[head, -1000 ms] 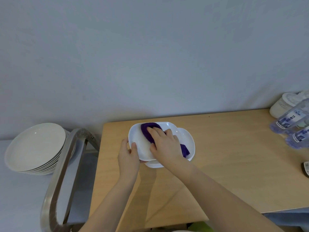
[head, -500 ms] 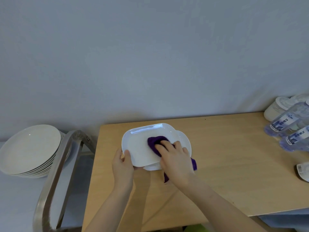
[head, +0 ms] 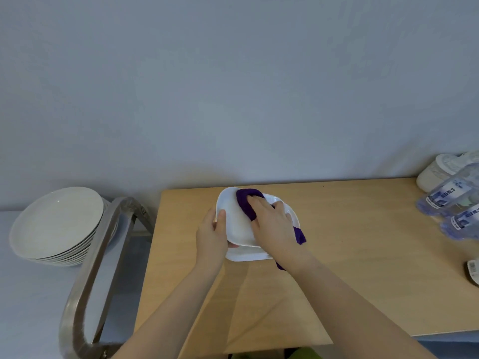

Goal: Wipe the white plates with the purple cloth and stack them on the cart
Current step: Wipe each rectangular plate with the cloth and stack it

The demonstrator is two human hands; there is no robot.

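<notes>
My left hand [head: 211, 235] grips left rim of top plate [head: 234, 224], tilted, over lower plate [head: 246, 256] on table [head: 350, 255]. My right hand [head: 272, 224] presses purple cloth [head: 245, 203] on plate's far side, fingers curled over it. Risk: hard wipe tips plate off thumb grip, clatter on lower plate. Cart [head: 88, 268] left of table, stack [head: 55, 226] waiting.

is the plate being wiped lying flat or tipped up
Tipped up. The left hand holds the plate by its near-left rim, raised at an angle above another plate on the table.
</notes>
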